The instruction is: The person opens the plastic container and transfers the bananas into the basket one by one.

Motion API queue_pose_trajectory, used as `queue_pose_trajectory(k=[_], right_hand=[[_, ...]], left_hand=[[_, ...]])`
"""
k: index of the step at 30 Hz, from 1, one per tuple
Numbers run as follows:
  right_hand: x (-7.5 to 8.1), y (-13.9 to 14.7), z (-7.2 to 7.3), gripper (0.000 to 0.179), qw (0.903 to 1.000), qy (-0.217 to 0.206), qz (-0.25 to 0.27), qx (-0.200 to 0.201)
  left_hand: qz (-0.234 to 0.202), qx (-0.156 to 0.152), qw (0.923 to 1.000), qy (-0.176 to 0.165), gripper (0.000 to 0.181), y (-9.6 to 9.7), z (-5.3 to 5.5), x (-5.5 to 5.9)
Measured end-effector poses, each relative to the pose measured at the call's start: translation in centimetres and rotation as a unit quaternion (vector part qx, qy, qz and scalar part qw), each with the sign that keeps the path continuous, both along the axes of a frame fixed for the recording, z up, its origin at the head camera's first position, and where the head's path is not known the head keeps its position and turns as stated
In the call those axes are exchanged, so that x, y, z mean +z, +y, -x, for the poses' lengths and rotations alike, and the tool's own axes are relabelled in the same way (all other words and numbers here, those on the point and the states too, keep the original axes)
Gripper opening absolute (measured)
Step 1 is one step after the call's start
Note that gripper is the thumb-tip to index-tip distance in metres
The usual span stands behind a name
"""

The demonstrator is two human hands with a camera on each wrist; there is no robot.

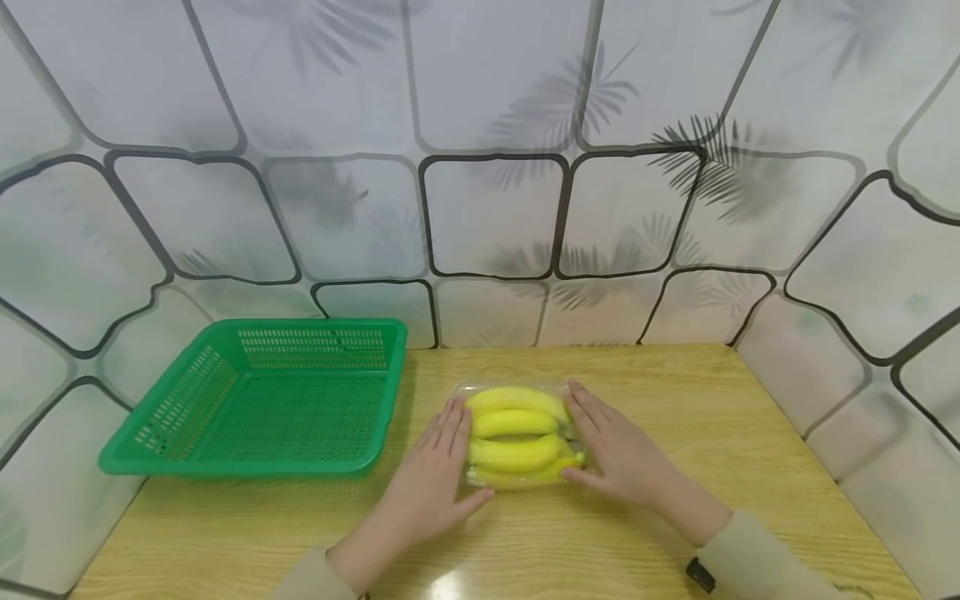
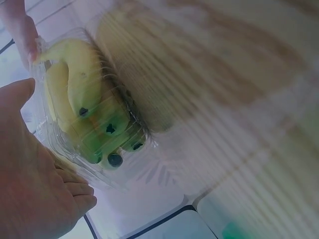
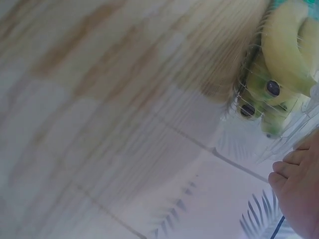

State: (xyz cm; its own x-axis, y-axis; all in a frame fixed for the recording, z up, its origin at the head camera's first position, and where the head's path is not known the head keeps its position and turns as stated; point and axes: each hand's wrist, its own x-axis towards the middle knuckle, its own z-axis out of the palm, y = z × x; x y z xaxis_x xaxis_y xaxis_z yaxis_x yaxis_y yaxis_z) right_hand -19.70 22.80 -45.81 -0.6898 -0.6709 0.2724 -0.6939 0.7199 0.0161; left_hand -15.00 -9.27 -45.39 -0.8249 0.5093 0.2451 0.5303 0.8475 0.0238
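Several yellow bananas (image 1: 516, 422) lie side by side in a clear plastic box (image 1: 487, 388) on the table, in the middle of the head view. My left hand (image 1: 431, 471) rests along the left side of the box, fingers straight and thumb out to the front. On the right side, my right hand (image 1: 626, 458) lies with straight fingers at the edge. Dark banana tips (image 2: 109, 128) show through the plastic in the left wrist view. In the right wrist view, fingers (image 3: 286, 169) stand close by the clear wall.
A green slotted plastic basket (image 1: 386, 400) stands to the left of the box, with its bare floor showing. Beneath everything is a wood-grain table (image 1: 697, 417). Patterned panels (image 1: 491, 217) with grey leaf prints rise behind it and at both sides.
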Motion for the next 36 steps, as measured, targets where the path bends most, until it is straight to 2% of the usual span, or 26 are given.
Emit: queue_pose_trajectory(k=[9,36], right_hand=[[0.2,-0.5,-0.5,0.103,0.9999,0.009,0.005,0.001],[0.2,-1.0,-1.3,0.105,0.9997,0.022,-0.005,0.0]], left_hand=[[-0.002,-0.002,0.9999,0.015,0.106,-0.5,-0.5,0.0],[0.0,0.001,0.9999,0.015,0.106,-0.8,-1.3,-0.1]])
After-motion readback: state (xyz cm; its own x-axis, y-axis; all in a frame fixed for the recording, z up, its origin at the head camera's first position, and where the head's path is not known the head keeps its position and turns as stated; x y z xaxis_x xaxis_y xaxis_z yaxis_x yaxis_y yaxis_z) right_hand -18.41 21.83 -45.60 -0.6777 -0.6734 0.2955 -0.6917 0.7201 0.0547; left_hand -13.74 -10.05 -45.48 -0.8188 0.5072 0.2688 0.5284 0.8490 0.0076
